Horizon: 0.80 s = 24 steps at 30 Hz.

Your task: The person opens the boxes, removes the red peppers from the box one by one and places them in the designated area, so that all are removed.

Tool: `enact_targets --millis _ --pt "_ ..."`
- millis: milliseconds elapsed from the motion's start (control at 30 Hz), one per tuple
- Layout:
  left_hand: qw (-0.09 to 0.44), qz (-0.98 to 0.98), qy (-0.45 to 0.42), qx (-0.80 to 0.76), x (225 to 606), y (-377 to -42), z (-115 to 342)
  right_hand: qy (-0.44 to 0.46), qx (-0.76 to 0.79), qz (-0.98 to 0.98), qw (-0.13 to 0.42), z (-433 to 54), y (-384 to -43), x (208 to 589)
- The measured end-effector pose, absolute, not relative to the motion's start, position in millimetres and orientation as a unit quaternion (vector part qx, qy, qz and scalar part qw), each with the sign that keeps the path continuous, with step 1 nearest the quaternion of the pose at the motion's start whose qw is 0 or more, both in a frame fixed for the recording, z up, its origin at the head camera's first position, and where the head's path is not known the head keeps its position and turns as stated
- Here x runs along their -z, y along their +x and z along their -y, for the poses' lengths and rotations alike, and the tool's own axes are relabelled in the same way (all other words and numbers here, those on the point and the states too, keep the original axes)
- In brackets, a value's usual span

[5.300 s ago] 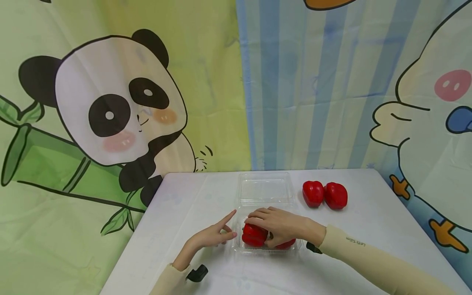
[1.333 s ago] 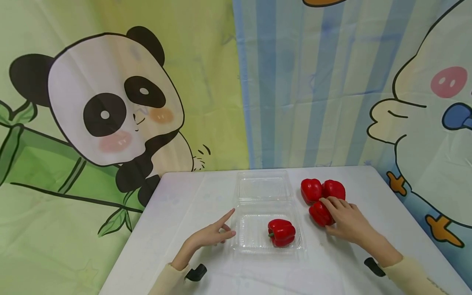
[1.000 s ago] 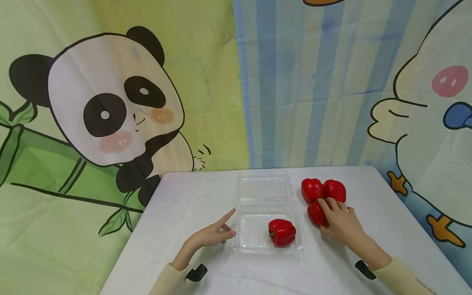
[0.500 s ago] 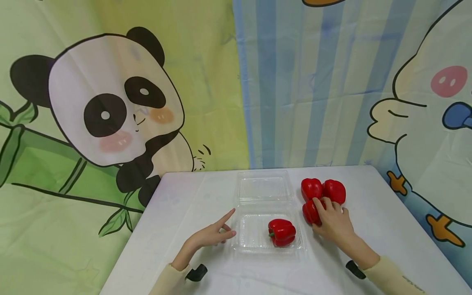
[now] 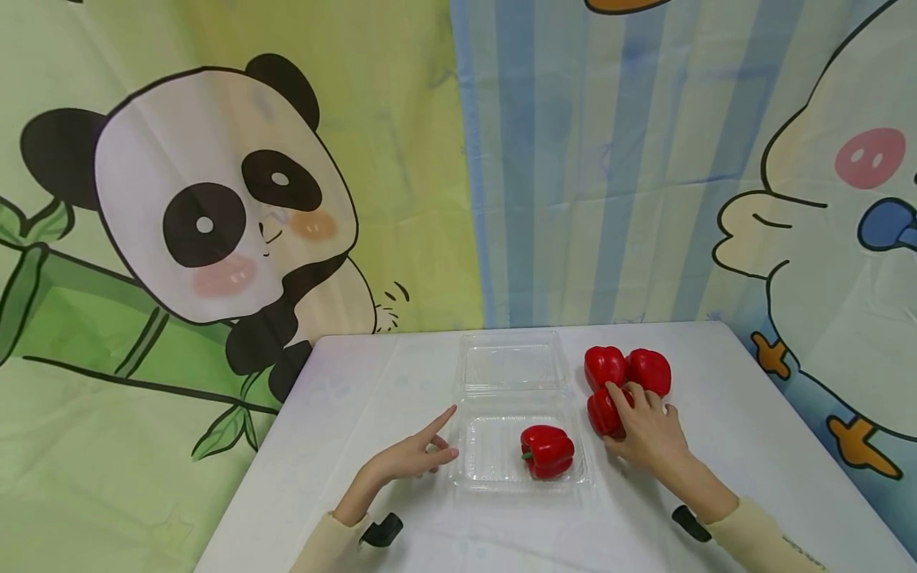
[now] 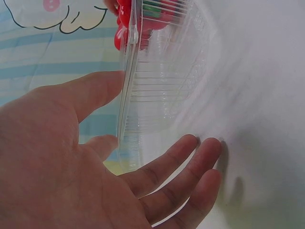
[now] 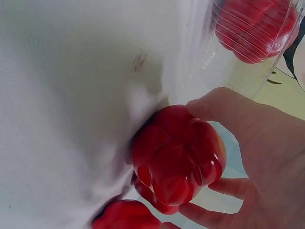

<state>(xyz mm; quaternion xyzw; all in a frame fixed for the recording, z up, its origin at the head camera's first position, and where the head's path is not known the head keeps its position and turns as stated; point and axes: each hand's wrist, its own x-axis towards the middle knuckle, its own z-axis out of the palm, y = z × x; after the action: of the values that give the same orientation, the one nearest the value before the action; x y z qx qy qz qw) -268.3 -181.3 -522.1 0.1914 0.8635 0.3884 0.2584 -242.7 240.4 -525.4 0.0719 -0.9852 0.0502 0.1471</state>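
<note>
A clear plastic clamshell container (image 5: 487, 454) lies opened out on the table, its lid (image 5: 512, 362) folded back. One red bell pepper (image 5: 548, 452) with a green stem lies in its right half. To the right of the container, my right hand (image 5: 652, 434) grips another red bell pepper (image 5: 603, 414), thumb and fingers around it; the right wrist view shows this pepper (image 7: 178, 155) close to the table surface. Beside the container's left rim is my left hand (image 5: 411, 458), fingers extended; in the left wrist view the left hand (image 6: 62, 157) has fingertips at the rim.
Two more red bell peppers, one left (image 5: 605, 368) and one right (image 5: 650, 372), stand just behind the gripped one, close together. A white cloth covers the table (image 5: 401, 382). Printed curtains (image 5: 544, 159) hang behind its back edge.
The right hand has carried one pepper out of the container to the right, beside the two others, then shifted it slightly left. It is nearly still over the last half second, like the left hand.
</note>
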Motion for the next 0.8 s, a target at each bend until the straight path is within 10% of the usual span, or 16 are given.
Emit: enact_targets --millis 800 --pt "0.262 -0.864 0.182 -0.391 519.0 -267.3 179.0 0.131 -0.06 0.983 0.117 -240.6 -238.5 503.5"
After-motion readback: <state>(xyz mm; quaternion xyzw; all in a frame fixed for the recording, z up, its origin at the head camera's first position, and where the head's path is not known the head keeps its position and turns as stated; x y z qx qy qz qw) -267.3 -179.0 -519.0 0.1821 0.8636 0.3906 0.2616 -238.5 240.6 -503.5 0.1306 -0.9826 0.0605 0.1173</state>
